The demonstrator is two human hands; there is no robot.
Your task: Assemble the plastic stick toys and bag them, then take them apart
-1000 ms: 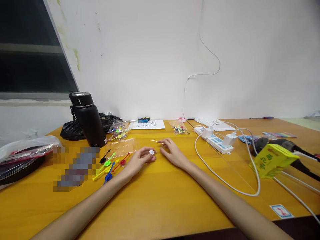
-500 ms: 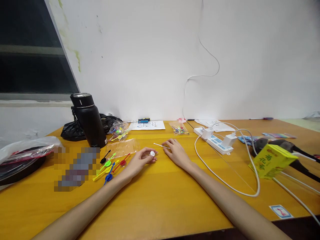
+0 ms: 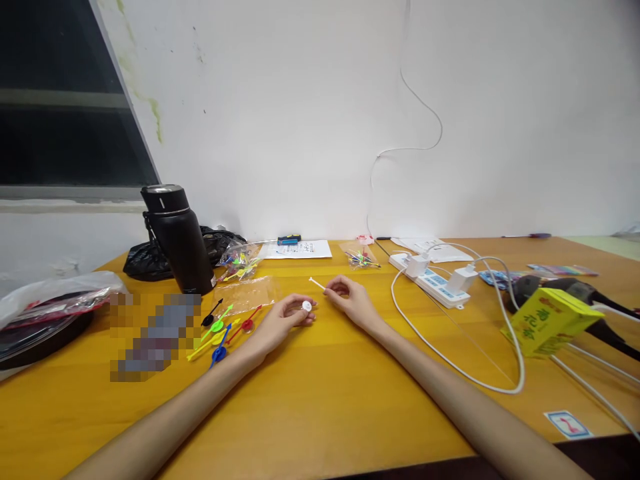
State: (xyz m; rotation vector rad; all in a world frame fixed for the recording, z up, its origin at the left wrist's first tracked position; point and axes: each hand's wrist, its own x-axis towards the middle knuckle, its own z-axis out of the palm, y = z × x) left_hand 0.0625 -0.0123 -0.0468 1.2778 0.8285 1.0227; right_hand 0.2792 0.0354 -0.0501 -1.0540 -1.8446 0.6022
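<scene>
Between the thumb and fingers of my left hand (image 3: 285,321) is a small white round disc (image 3: 307,306), its flat face showing. My right hand (image 3: 356,303) pinches one end of a thin white arrow (image 3: 317,285); the other end sticks out leftward, apart from the disc. Left of my left hand lie several coloured plastic spinner arrows on round bases: a black one (image 3: 209,319), a green one (image 3: 217,326), a red one (image 3: 247,325) and a blue one (image 3: 219,354). A yellow arrow (image 3: 200,349) lies among them.
A black flask (image 3: 180,247) stands at the left near a flat clear bag (image 3: 247,295). Bags of small parts (image 3: 361,257) and a paper sheet (image 3: 300,249) lie at the back. A white power strip (image 3: 440,290), looping cables and a yellow box (image 3: 550,323) occupy the right.
My right fingers have closed on the white arrow and tilted it up from the table. My left hand keeps its hold on the disc, almost unmoved. The view has shifted slightly.
</scene>
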